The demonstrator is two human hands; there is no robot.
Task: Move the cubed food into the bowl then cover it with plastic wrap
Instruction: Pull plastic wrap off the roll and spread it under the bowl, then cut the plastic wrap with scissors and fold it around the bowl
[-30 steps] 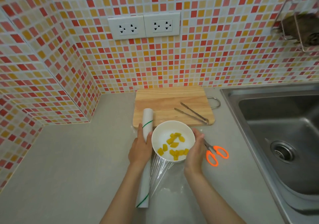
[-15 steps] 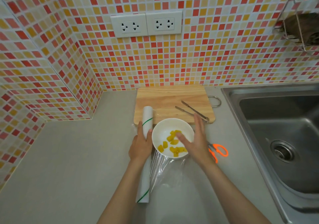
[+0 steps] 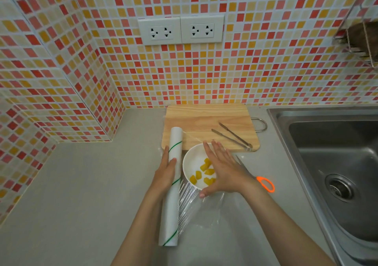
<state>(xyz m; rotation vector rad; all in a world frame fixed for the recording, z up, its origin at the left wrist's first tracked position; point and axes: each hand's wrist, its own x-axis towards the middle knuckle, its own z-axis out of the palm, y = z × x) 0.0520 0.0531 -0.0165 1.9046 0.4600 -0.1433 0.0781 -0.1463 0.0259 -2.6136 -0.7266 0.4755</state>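
Head view: right hand [image 3: 223, 169] flat over bowl [image 3: 191, 164], covering food cubes [image 3: 201, 173]

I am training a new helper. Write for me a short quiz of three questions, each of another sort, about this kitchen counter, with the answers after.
1. True or false: the metal tongs lie inside the sink.
2. Which thing does the left hand rest on? A) the orange-handled scissors B) the plastic wrap roll C) the cutting board
3. Fill the gap: the yellow cubes are in the white ____.

Key
1. False: they lie on the cutting board.
2. B
3. bowl, with the right hand spread flat over it.
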